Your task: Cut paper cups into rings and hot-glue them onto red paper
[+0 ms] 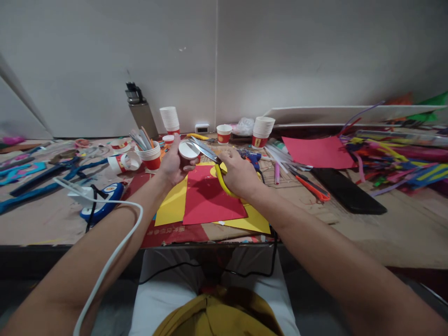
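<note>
My left hand (174, 164) is closed round a paper cup (189, 150), whose white round face is turned up toward me. In my right hand (239, 171) is a pair of scissors (206, 151) with yellow handles, its blades pointing left and lying over the cup's white face. Whether the blades touch the cup I cannot tell. Below both hands lie a red sheet of paper (213, 200) and, partly under it, yellow paper (171, 205). Just left of my left hand stands a cup holding pens (151, 156).
Stacked paper cups (263, 130) and a single cup (224, 134) stand toward the wall. At right lie an orange-handled cutter (313, 188), a black phone-like slab (350, 191) and colourful craft strips (402, 163). A blue-and-white power strip (105, 201) with a white cable lies left.
</note>
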